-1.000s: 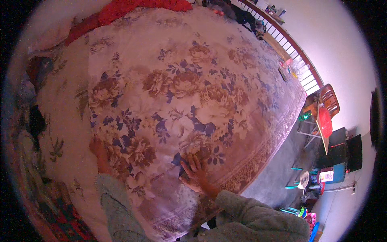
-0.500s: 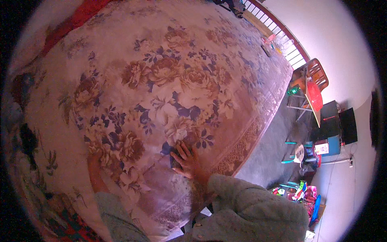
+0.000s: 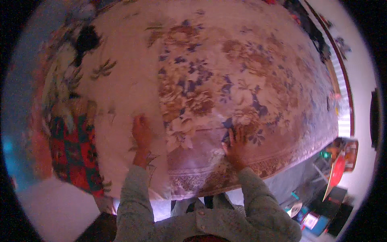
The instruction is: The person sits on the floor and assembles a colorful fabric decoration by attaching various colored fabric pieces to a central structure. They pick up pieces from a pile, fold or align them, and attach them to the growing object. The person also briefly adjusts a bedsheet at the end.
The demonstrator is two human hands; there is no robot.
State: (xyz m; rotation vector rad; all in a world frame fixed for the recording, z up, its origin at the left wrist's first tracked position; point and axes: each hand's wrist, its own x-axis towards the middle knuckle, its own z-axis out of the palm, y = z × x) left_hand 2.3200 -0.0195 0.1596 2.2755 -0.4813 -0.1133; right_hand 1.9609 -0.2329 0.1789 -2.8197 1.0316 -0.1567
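Note:
A floral blanket (image 3: pixel 282 92) with brown roses, dark blue leaves and a patterned border covers the right part of a bed. Flat on it near the front border lies my right hand (image 3: pixel 236 146), fingers spread and nothing held. Further left, a plain cream sheet (image 3: pixel 121 141) with dark leaf prints shows beside the blanket's edge. My left hand (image 3: pixel 141 131) is over this sheet, close to where the two cloths meet. Its fingers are smeared by motion, so their pose and whether they touch the cloth are unclear.
At the left edge lies a red and black checked cloth (image 3: pixel 74 151), with rumpled dark and pale fabric beyond. A rail (image 3: pixel 347 76) bounds the far right side. A wooden chair (image 3: pixel 350 153), a red-topped small table (image 3: pixel 336 171) and a blue box (image 3: pixel 320 225) stand at the right.
My view has swung left, bringing the checked cloth and my left sleeve into fuller view. The left hand has gone from the blanket's left edge onto the cream sheet; the right stays spread on the blanket.

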